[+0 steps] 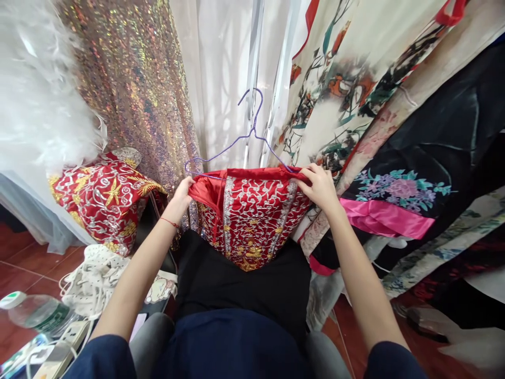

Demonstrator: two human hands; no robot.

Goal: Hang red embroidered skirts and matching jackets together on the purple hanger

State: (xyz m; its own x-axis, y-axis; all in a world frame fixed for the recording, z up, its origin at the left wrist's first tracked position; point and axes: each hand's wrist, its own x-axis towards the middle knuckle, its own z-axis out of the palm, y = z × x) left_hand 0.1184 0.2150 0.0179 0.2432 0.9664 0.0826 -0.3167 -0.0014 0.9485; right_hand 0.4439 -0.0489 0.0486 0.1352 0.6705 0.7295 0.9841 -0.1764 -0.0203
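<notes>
A red embroidered garment [252, 221], worked in silver and gold, is spread above my lap. My left hand [181, 200] pinches the left end of its top edge, where the red lining shows. At the other end, my right hand [319, 188] grips the same edge with its fingers bent over the fabric. A purple wire hanger [252, 133] rises behind the top edge, its hook pointing up and its lower part hidden by the cloth. Black cloth [240, 295] lies over my lap just below the garment.
Another red embroidered piece [106, 200] sits at left beside a gold sequinned dress [138, 79]. Floral gowns [335, 89] and a black garment with a pink band [389, 218] hang at right. A plastic bottle [35, 313] and power strip [65, 347] are lower left.
</notes>
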